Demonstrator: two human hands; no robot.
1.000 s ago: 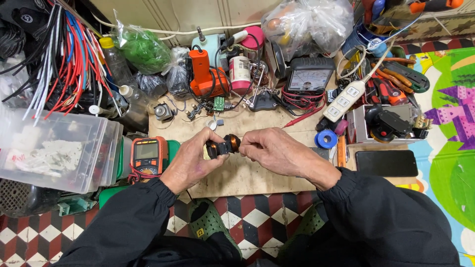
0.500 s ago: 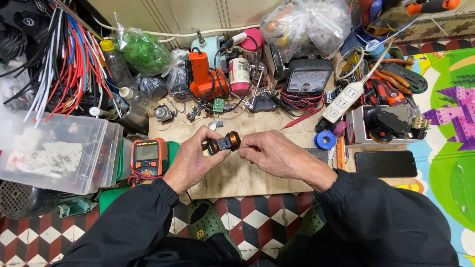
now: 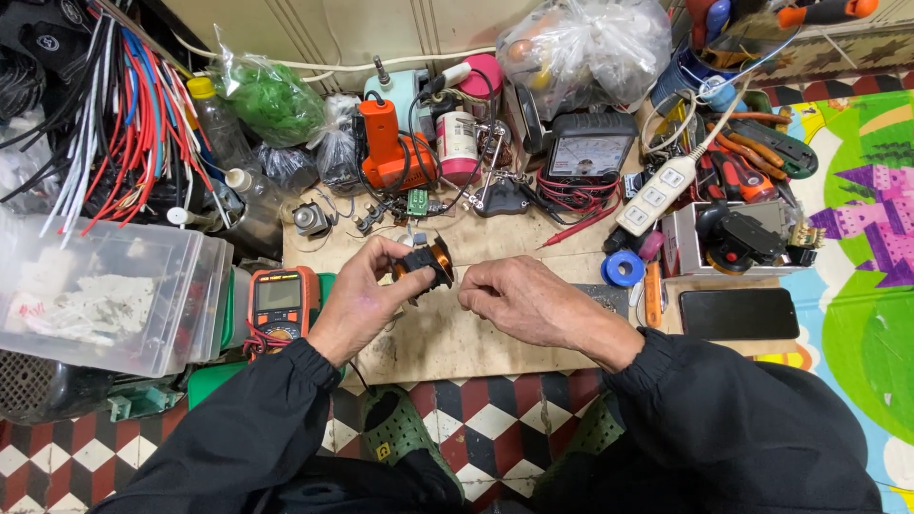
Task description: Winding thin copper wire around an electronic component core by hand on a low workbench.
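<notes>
- Head view: I see a low wooden work board [image 3: 495, 333] over a chequered floor, crowded along its far edge with tools and parts.
- Left of the board stands a clear plastic bin [image 3: 95, 295]; behind it hangs a bundle of red, blue and white wires [image 3: 124, 114].
- At the far side I note an orange power tool [image 3: 386, 148], an analogue meter [image 3: 590, 152], a white power strip [image 3: 662, 190] and a clear bag [image 3: 581, 43].
- An orange digital multimeter [image 3: 278, 305] lies just beside my left wrist; a black phone [image 3: 738, 312] lies to the right.
- Left hand [image 3: 367, 295]: fingers closed around a small coil with copper winding on a black bobbin [image 3: 426, 265], held above the board's middle.
- Right hand [image 3: 519, 297]: fingers curled narrow, tips pinched together just beside the coil. I cannot tell whether they grip a fine wire.
- Change since a second ago: both hands pinched the coil then. The right hand has now drawn apart to the right, and the coil is turned so the copper faces the camera.
- My judgement: the hold has passed to the left hand alone, which fits wire being drawn off or wound.
</notes>
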